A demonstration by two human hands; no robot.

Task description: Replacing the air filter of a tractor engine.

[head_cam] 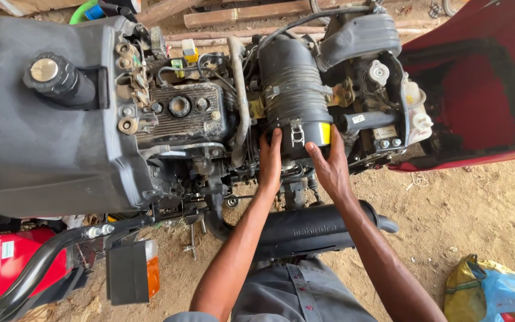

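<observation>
- Air cleaner: black ribbed canister lying across the exposed engine, its end cap towards the person.
- Left hand: flat against the cap's left side, fingers spread, pressing rather than clasping.
- Right hand: open palm on the cap's right side, beside the yellow label.
- Clip on the cap, between the hands: appears unfastened, cannot confirm.
- Muffler lies below the canister, on the dirt.
- Judgement: cap seated or nearly so; latching appears outstanding.

We have one view only, from a camera worn on the head. It looks steeply down and forward over our own forearms onto the open tractor engine, close in, with the sandy ground below and to the right.
</observation>
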